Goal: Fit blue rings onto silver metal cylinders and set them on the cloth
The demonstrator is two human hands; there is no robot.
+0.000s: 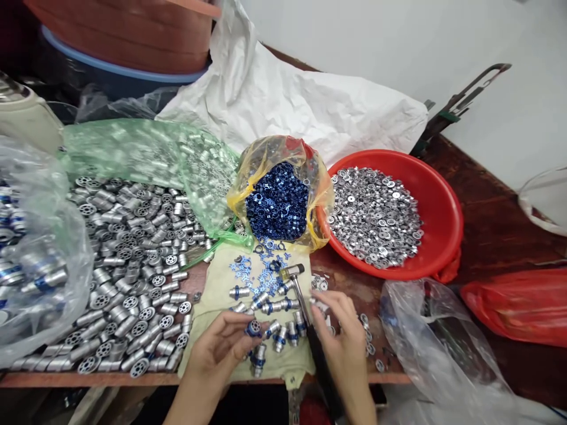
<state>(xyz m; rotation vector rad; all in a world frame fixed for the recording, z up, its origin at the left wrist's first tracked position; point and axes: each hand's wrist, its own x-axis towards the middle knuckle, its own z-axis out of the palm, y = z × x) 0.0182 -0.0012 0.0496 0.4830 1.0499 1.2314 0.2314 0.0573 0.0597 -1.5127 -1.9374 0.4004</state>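
My left hand (224, 342) pinches a small metal fitting (254, 328) with a blue ring, its slotted round end facing up. My right hand (343, 327) reaches over loose silvery washers (319, 283), thumb and forefinger apart; a washer at its fingertips is hard to make out. Just left of that hand lies a hammer (310, 321), its head up on a pale cloth (217, 277) and its black handle toward me. Several metal fittings with blue rings (280, 339) lie on the cloth between my hands. Flat blue clips (248, 274) are scattered behind them.
Plain metal fittings (133, 260) are heaped on the left beside a green plastic bag (133, 147). A yellowish bag (239, 198) holds blue rings. A red basin (443, 206) of silvery washers stands at right. Clear bags (48, 236) flank the work area.
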